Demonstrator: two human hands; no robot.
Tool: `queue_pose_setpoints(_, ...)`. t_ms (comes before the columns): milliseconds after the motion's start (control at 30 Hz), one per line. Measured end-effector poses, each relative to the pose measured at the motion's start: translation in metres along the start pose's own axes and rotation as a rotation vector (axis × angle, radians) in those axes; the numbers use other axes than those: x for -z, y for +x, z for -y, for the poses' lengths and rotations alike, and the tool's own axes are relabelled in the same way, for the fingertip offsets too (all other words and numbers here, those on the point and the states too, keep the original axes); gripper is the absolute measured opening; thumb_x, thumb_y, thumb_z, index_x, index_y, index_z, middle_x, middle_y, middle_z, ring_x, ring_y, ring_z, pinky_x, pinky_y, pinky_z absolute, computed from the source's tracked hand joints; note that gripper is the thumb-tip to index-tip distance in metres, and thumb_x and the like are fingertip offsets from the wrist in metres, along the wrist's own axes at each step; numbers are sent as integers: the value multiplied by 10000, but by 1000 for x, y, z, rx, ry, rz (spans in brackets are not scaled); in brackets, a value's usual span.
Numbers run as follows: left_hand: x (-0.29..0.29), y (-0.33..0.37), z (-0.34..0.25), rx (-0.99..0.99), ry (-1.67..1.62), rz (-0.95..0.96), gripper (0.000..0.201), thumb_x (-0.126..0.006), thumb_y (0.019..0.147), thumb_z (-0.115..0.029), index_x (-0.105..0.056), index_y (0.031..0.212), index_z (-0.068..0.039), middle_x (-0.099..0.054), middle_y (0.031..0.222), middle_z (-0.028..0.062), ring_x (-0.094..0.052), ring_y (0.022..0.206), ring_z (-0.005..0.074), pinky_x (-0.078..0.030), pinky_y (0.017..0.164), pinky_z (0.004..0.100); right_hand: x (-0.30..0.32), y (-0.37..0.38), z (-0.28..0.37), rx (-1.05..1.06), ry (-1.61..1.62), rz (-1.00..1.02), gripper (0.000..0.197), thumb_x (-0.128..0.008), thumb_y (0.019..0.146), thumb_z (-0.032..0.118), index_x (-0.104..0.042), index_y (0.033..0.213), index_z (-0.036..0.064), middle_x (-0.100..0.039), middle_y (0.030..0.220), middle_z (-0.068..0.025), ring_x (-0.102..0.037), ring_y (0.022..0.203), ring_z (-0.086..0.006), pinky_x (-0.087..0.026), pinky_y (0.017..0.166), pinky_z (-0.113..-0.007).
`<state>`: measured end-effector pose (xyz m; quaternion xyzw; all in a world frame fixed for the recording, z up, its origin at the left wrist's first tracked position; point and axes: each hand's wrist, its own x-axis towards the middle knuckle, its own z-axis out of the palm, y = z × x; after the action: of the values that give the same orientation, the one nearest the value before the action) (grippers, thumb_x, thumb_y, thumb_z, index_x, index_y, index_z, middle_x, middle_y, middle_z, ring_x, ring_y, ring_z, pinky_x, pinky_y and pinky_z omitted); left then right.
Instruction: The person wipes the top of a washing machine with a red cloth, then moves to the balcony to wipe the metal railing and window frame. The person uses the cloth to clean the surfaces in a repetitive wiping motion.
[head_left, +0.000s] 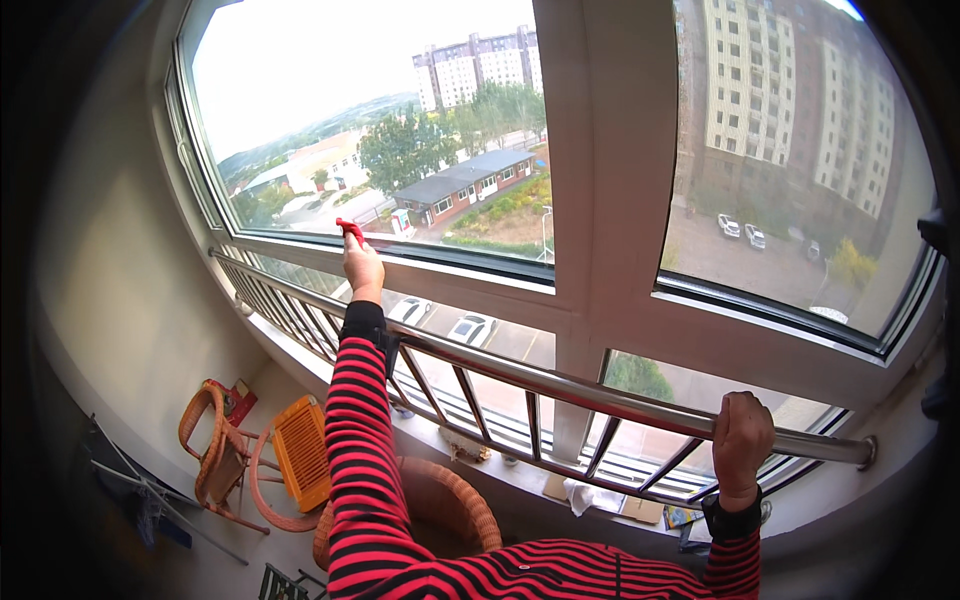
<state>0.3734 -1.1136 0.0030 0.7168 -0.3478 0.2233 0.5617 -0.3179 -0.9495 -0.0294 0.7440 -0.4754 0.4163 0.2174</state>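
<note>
My left hand (364, 268) is stretched forward over the railing, closed on a red cloth (350, 231). The cloth is at the lower edge of the large left window pane (300, 120), close to the white window frame (460, 288); whether it touches the glass I cannot tell. Most of the cloth is hidden in my fingers. On the right, my right hand (742, 445) is wrapped round the shiny metal railing (590, 391), near its right end. Both my arms are in red-and-black striped sleeves with dark cuffs.
Below the railing runs a sill (430, 438) with a white crumpled cloth or paper (588, 497) and cardboard pieces (641, 510). A wicker chair (213, 460), an orange slatted tray (300, 455) and a round wicker seat (470, 505) stand low at the left. A folding metal frame (150, 485) leans beyond.
</note>
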Motion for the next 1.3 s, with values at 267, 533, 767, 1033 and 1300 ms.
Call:
queue_pose_setpoints(267, 40, -76, -74, -145, -67, 255, 560, -588, 1020, -103, -472, 1556, 11, -616, 1411, 343, -633, 1267, 489, -527, 1074, 499, -2, 1, 4, 2, -42, -2, 108, -631, 989, 53, -636, 882, 37, -607, 775, -142, -609, 710, -344, -469, 672, -449)
queue_pose_setpoints(533, 69, -186, -167, -474, -273, 364, 520, -582, 1057, -95, -488, 1556, 16, -508, 1560, 309, -464, 1484, 452, -412, 1223, 473, -3, -1, 3, 23, -10, -34, 109, -677, 923, 42, -609, 841, 66, -603, 757, -111, -602, 709, -314, -460, 670, -444)
queue_pose_setpoints(767, 77, -245, -232, -583, -363, 377, 553, -601, 989, 29, -523, 1536, 8, -524, 1542, 309, -493, 1448, 491, -427, 1219, 504, -2, -1, 1, 30, 9, -31, 124, -688, 922, 60, -605, 831, 73, -606, 748, -108, -608, 710, -311, -470, 673, -442)
queue_pose_setpoints(1033, 82, -269, -240, -697, -314, 360, 617, -559, 976, 85, -447, 1581, 37, -457, 1619, 274, -420, 1522, 456, -378, 1263, 494, 0, -1, 1, 45, 8, -17, 128, -688, 930, 68, -603, 834, 71, -602, 745, -110, -604, 702, -309, -467, 666, -443)
queue_pose_setpoints(1300, 125, -260, -226, -623, -556, 576, 457, -553, 1004, 115, -627, 1434, -22, -618, 1488, 222, -613, 1370, 389, -542, 1101, 429, 1, -2, -1, 42, 13, -22, 131, -683, 946, 75, -609, 838, 69, -608, 747, -108, -612, 707, -310, -478, 675, -438)
